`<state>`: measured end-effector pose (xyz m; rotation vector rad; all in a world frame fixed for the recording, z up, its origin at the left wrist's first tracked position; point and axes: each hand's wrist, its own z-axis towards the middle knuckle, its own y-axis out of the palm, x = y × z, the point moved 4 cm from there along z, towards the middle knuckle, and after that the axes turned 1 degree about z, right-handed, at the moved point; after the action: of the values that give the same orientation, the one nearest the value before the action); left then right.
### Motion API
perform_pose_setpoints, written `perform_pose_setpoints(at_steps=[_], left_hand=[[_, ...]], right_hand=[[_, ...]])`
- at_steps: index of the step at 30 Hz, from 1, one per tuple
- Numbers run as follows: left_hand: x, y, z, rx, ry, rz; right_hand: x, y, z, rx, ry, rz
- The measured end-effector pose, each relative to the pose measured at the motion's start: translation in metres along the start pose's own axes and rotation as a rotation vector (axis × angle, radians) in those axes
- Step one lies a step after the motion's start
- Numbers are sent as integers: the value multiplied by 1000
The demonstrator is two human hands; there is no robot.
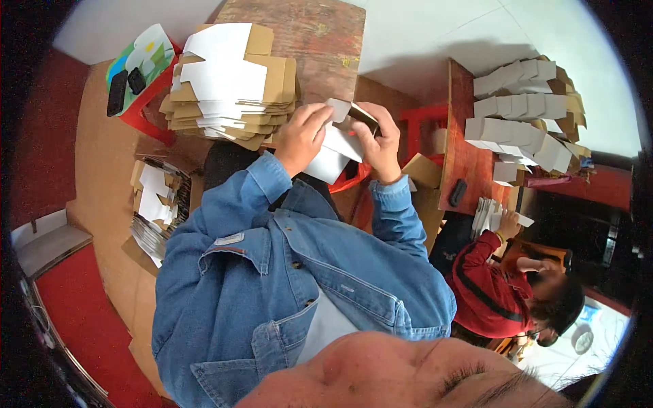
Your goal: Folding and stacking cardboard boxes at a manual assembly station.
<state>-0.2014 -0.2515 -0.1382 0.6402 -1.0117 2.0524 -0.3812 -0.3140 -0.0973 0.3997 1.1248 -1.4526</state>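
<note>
Between my hands is a partly folded cardboard box [338,144], white on its outer panels with a brown inside showing at one raised flap. My left hand [303,138] grips its left side, fingers bent over the upper edge. On the opposite side, my right hand [381,141] wraps the box, its thumb pressed over the near panel. A tall stack of flat cardboard box blanks [221,78], white on one face and brown on the other, lies just left of my left hand. My fingers hide part of the box's far edge.
The stack rests by a worn wooden table [309,30]. At left, a red stool [153,112] carries dark objects; more blanks [153,194] stand below. To the right, a reddish table [462,112] bears rows of folded boxes [520,105]. A co-worker in a red jacket [486,292] handles white pieces.
</note>
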Motion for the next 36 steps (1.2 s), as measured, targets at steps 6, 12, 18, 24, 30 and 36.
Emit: perform_pose_setpoints(at_steps=[6,12,18,24,30,36], left_hand=[[7,2,6,-173,170,107],[10,7,1,-365,168,77],[4,11,-9,-327,159,81],[11,12,-2,-364,52,52],[-4,20,-10,-441,84,81],[14,7,22,-394,15,-49]], right_hand=[[29,-2,-19,155,68,8],[29,2,-19,116,106,92],[21,6,-24,-24,-91,-148],[27,0,-27,-78,190,-167],[34,-8,-42,75,116,-212],[39,-8,-50,137,326,164]])
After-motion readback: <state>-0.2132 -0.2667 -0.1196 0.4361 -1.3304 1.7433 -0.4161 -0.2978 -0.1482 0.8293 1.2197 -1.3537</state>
